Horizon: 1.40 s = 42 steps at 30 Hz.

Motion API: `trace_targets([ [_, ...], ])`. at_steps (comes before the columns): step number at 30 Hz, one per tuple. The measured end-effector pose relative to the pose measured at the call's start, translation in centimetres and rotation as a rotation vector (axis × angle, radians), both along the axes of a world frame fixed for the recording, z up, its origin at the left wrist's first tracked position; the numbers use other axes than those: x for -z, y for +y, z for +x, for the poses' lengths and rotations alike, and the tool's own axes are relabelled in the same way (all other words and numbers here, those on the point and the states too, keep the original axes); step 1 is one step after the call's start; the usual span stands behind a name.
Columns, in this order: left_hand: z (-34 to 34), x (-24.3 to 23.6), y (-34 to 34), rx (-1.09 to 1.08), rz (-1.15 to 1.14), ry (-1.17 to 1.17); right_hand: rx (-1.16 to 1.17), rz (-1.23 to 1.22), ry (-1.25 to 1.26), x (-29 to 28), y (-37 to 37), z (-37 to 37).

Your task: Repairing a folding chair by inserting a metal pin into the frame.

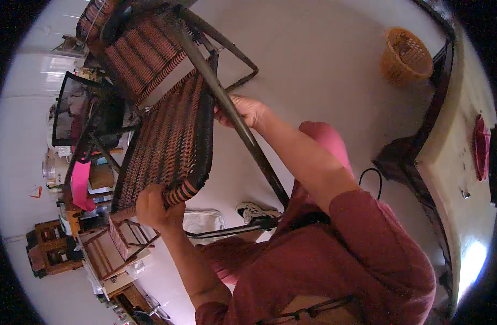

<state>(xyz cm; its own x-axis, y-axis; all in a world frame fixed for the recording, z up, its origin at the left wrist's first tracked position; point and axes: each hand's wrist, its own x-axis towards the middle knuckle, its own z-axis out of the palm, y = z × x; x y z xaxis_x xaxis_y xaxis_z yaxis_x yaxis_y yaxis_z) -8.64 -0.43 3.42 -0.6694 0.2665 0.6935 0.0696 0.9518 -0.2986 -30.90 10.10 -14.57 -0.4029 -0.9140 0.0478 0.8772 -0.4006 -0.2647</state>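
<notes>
A folding chair (167, 130) with a red-brown and black woven seat and a dark metal frame is tilted in front of me. My left hand (157, 207) is wrapped round the seat's near corner, beside a stretch of striped binding. Against the seat's black right edge is my right hand (246, 111), its fingers curled in and partly hidden behind a slanting metal tube (227, 100). Whatever those fingers pinch is too small to tell. The woven backrest (145, 51) rises at the far end.
An orange basket (405, 57) stands on the floor at the far right. Along the right runs a pale table (449, 162) with a pink item (480, 149) on it. Shelves, a wooden stool (121, 244) and a bright pink strip (81, 184) crowd the left. A shoe (254, 212) shows below the chair.
</notes>
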Motion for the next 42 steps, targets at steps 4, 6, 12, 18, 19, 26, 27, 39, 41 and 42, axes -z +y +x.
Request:
trace_targets([
  [4,0.3,0.2,0.3,-0.003,0.03,-0.033,0.02,0.016,0.083,-0.3,0.4,0.1],
  [6,0.7,0.3,0.5,-0.047,0.022,-0.055,0.02,-0.031,0.091,-0.2,0.6,0.3],
  [12,1.7,0.8,0.3,-0.078,0.021,-0.074,0.082,0.022,0.068,0.3,0.9,0.7],
  [18,2.6,1.4,0.7,-0.075,0.077,-0.062,0.04,-0.061,0.181,2.0,1.0,1.1],
  [19,2.6,1.5,0.7,-0.061,0.066,-0.043,0.089,-0.04,0.16,2.3,0.9,1.2],
  [26,2.9,1.5,0.7,-0.099,0.002,-0.087,0.041,0.043,-0.128,2.9,0.5,2.1],
  [27,2.9,1.5,0.6,-0.104,0.02,-0.076,0.019,-0.03,-0.105,2.6,0.4,2.4],
  [39,1.7,-1.1,-6.0,-0.026,-0.018,-0.031,0.092,0.253,0.325,-3.8,-0.1,2.8],
  [41,1.4,-2.3,-7.7,0.036,-0.029,0.043,0.106,0.222,0.256,-5.3,-0.5,3.6],
  [42,1.4,-3.0,-8.5,0.03,-0.041,0.038,0.103,0.258,0.192,-5.9,-0.8,4.3],
])
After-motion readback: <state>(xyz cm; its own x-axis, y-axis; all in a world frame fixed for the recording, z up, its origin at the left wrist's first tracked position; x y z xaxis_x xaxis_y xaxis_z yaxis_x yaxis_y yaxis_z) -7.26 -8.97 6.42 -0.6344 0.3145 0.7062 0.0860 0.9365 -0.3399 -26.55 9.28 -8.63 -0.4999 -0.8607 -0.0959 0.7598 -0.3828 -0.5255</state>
